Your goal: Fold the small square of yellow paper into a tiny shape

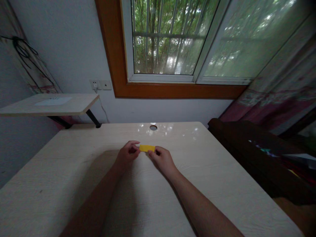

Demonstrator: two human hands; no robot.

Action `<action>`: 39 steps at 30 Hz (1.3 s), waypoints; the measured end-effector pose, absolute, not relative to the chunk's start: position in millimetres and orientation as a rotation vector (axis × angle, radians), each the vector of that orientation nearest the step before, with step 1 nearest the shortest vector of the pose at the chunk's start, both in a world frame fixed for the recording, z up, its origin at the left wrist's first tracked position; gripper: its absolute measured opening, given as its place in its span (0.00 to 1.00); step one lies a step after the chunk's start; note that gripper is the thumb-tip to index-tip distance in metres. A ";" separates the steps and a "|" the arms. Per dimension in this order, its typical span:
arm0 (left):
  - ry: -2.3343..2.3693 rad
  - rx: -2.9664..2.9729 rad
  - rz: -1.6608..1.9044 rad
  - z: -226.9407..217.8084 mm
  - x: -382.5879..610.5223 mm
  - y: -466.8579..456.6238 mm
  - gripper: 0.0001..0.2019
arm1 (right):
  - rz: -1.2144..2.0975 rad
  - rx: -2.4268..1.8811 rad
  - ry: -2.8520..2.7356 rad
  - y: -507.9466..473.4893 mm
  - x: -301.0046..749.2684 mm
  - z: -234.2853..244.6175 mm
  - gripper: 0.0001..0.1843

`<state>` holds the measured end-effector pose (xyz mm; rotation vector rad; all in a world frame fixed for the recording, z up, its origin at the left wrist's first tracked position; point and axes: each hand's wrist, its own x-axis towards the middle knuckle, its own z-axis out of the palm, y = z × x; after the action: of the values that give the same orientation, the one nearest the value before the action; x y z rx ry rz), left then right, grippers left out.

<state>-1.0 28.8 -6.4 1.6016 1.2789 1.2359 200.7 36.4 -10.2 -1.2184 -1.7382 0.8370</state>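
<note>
A small yellow strip [145, 148], flat and looking like paper, lies level between my two hands over the far middle part of the pale wooden desk [153, 204]. My right hand [163, 158] pinches its right end, with the thumb in front and the fingers curled behind. At the left end, the thumb and fingertips of my left hand [127, 154] meet the strip's edge, the index finger reaching out above. Whether the strip touches the desk top cannot be made out.
Beyond the hands is a round cable hole [153, 127] in the desk. A raised shelf [81, 106] on black legs stands at the back left, with a white sheet [53, 101] on it. Dark furniture [237, 148] borders the desk's right side. A window [170, 39] is behind.
</note>
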 end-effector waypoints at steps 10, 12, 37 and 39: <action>1.275 1.475 1.492 -7.5 -11.7 35.4 0.20 | 1.098 -1.224 -1.453 42.0 207.1 -3.8 0.13; 1.304 1.665 1.457 -5.9 -6.0 31.0 0.18 | 1.143 -1.188 -1.437 42.0 206.5 -3.8 0.12; 1.194 2.370 1.372 -1.4 3.2 26.6 0.03 | 0.954 -1.048 -1.465 31.4 197.7 -0.7 0.12; 1.204 2.329 1.349 -0.8 4.0 25.1 0.03 | 0.808 -1.004 -1.569 30.6 197.4 0.0 0.10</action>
<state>4.0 25.1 -0.8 2.3292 1.2037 1.3485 197.4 30.6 0.0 -1.0040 -1.5689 0.8084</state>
